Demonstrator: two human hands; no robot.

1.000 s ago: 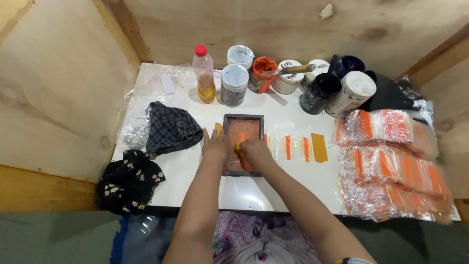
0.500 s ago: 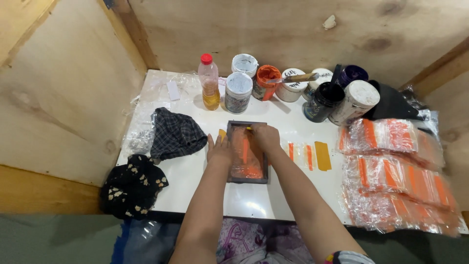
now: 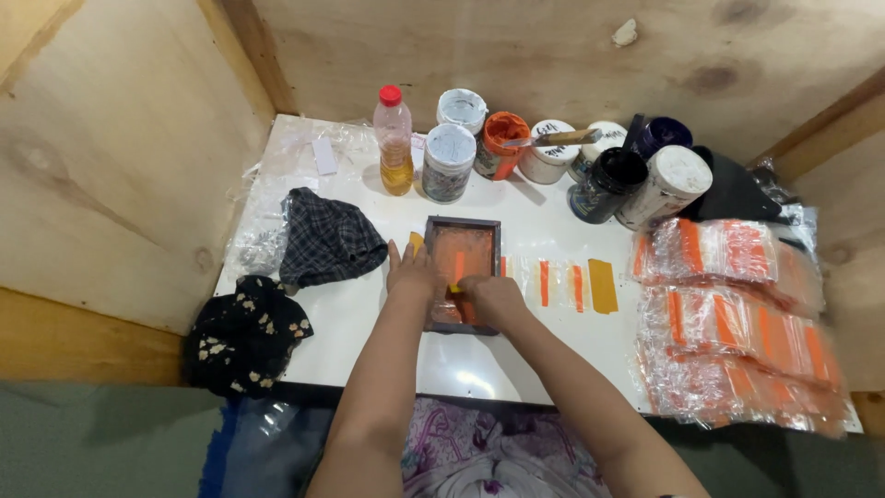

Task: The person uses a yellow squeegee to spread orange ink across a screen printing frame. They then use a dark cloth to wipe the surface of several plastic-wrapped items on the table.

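my left hand (image 3: pixel 412 270) is pressing flat on the small framed screen (image 3: pixel 463 249), steadying it on the worktop (image 3: pixel 369 318). my right hand (image 3: pixel 493 297) is pinching an orange scraper (image 3: pixel 458 271), dragging ink across the mesh.

A white bench (image 3: pixel 369 323) is set into a plywood corner. Paint jars (image 3: pixel 553 157) and a red-capped bottle (image 3: pixel 395 140) are ranged along its back edge. A dark framed screen (image 3: pixel 464 269) is laid at the middle, two dark cloths (image 3: pixel 323 240) at the left, and stacked clear packets (image 3: pixel 737 323) at the right
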